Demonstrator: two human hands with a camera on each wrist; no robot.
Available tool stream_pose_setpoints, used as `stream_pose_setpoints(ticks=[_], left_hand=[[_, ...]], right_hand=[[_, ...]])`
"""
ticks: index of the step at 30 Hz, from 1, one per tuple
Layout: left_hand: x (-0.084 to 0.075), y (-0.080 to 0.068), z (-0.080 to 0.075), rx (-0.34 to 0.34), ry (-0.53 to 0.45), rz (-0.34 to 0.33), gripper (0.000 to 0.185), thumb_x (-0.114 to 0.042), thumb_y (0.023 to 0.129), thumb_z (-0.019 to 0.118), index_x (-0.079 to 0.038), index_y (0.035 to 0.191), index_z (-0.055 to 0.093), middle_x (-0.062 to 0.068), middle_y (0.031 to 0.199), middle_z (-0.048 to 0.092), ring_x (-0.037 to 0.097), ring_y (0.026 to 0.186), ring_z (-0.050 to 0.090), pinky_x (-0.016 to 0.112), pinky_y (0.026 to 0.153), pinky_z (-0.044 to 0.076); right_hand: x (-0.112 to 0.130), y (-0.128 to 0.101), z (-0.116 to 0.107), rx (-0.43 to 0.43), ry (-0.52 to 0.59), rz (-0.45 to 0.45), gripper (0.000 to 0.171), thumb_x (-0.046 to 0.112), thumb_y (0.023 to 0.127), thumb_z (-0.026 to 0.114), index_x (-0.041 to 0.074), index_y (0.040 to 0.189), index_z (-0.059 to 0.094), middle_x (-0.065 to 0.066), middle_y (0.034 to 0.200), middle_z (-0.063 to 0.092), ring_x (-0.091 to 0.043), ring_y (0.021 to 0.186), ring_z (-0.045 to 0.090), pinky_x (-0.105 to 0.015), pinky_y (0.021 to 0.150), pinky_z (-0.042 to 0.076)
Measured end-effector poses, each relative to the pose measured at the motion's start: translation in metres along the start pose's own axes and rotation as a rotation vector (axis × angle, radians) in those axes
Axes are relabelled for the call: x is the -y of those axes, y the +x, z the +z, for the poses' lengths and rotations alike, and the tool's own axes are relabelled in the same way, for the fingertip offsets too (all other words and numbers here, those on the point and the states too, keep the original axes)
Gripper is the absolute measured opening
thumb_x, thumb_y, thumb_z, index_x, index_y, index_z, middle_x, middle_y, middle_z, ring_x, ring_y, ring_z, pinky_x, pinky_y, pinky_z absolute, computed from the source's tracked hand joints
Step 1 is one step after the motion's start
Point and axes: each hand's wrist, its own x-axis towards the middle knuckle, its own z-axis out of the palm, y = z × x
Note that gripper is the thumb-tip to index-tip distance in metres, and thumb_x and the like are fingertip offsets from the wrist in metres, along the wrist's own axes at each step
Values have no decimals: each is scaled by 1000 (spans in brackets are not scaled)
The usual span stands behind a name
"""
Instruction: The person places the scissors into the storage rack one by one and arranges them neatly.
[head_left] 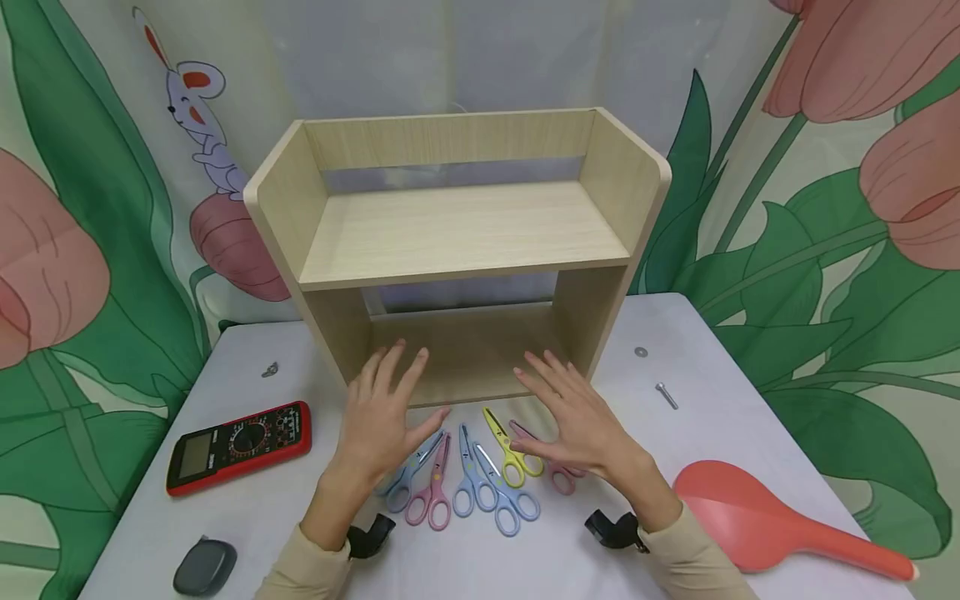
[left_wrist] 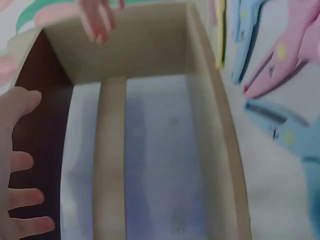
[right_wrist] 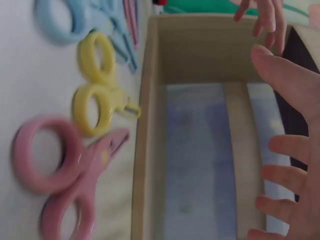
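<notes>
Both hands hover with spread fingers in front of a pale wooden two-tier shelf point(head_left: 465, 237), holding nothing. My left hand point(head_left: 382, 417) is above the left scissors, near the shelf's lower opening; my right hand point(head_left: 577, 417) is above the right ones. Several small scissors lie in a row on the table before the shelf: blue scissors point(head_left: 472, 483), pink scissors point(head_left: 433, 492), yellow scissors point(head_left: 514, 458) and, partly hidden under the right hand, another pink pair point(right_wrist: 75, 175). In the left wrist view the left fingers point(left_wrist: 30, 197) stay apart from the shelf's boards.
On the white table point(head_left: 277, 517), a red multimeter point(head_left: 240, 447) and a dark grey tape-measure-like object point(head_left: 206, 568) lie at left. A red paddle point(head_left: 750, 512) lies at right. Near the shelf are a bolt point(head_left: 666, 396), a washer point(head_left: 641, 352) and a small metal piece point(head_left: 270, 369).
</notes>
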Motion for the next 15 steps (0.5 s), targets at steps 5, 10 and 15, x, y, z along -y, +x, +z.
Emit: stream_pose_setpoints(ticks=[5,10,15], left_hand=[[19,5,-7,-231,-96,-14,75,-43,81,74,-9,144,52,26,144,45,48,124,45,62,97,48],[34,8,-12,-426,-167,-65,61,-30,86,72,-5,139,54,26,138,47,44,112,46,51,81,48],[44,8,-14,-579,-212,-117,56,-17,86,73,1,136,55,30,125,49,43,107,47,48,79,45]], right_hand=[[-12,-9,-3,24,23,25,96,64,74,77,19,152,44,-6,160,41,-33,148,37,-57,118,39],[-21,-25,-2,93,73,59,99,60,71,82,17,151,44,-5,153,47,-29,140,46,-55,111,45],[-26,-43,5,195,95,110,101,59,68,85,15,150,45,-5,149,51,-28,134,50,-53,109,48]])
